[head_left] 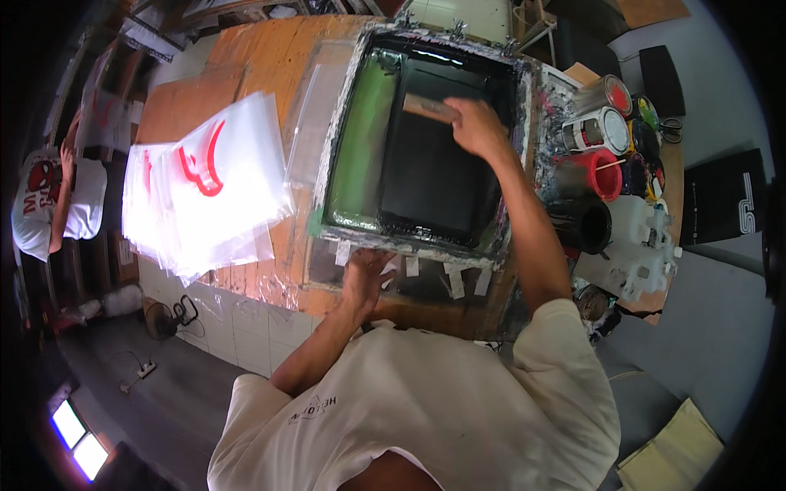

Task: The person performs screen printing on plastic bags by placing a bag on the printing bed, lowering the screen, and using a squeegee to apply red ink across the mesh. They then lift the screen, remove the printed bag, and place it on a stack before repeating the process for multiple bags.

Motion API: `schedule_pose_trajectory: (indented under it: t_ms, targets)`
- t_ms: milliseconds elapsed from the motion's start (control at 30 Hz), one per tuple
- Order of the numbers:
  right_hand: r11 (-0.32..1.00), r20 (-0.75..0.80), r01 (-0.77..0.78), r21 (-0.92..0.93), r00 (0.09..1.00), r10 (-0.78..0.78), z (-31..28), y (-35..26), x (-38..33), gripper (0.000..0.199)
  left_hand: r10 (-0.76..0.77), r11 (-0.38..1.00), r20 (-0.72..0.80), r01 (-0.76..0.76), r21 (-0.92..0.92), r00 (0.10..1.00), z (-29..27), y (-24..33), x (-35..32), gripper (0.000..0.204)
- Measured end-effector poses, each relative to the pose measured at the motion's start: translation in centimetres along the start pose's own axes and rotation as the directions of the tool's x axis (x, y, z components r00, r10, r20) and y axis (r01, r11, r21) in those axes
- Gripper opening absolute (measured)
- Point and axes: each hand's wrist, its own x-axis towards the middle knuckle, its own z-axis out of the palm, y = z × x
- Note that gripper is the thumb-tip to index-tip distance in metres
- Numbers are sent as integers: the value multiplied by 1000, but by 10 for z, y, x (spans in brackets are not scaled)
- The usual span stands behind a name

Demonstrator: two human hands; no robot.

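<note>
Though in right hand (478, 128), squeegee (427, 108) mostly leftward.

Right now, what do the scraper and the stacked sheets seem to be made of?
Scraper: probably wood, dull-looking, judging by its brown face, though blur leaves this open. Sheets: likely thin plastic, glossy, with bright glare and see-through edges.

dark fan (160, 321); white power strip (146, 370)
</note>
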Motion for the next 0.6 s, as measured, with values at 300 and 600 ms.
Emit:
schedule_pose_trajectory:
  t_ms: [300, 600]
  targets:
    - [981, -204, 103, -162, 969, -136, 14, -115, -197, 51, 78, 993, 244, -98, 70, 967, 25, 40, -34, 25]
    - [910, -429, 193, -366, 833, -349, -81, -131, -143, 26, 317, 936, 536, -348, -47, 782, 104, 120, -80, 27]
